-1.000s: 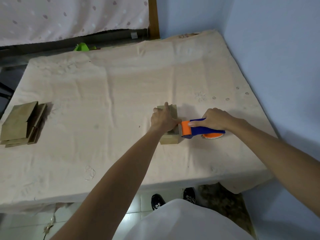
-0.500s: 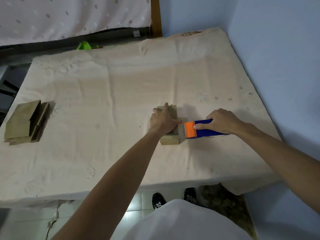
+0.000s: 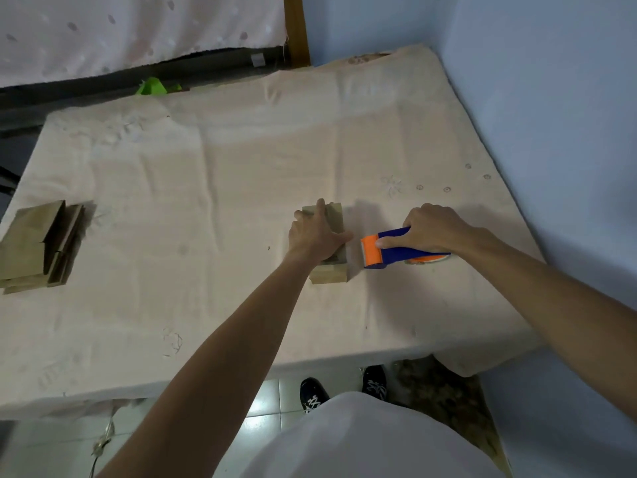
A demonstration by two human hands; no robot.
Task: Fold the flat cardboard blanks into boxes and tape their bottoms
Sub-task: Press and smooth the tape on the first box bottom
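Observation:
A small folded cardboard box [image 3: 331,274] stands near the middle of the cloth-covered table [image 3: 206,188]. My left hand [image 3: 315,232] presses down on its top and grips it, hiding most of the upper face. My right hand [image 3: 432,227] grips a blue and orange tape dispenser [image 3: 389,253] just right of the box, its orange head a short gap from the box's right side. A stack of flat cardboard blanks [image 3: 36,244] lies at the table's left edge.
A blue wall [image 3: 551,132] runs close along the table's right side. A green object [image 3: 153,87] lies behind the table's far edge. My black shoes [image 3: 312,395] stand on the tiled floor below the near edge.
The tape dispenser has drawn slightly away from the box to the right, leaving a small gap. My left hand stays on the box.

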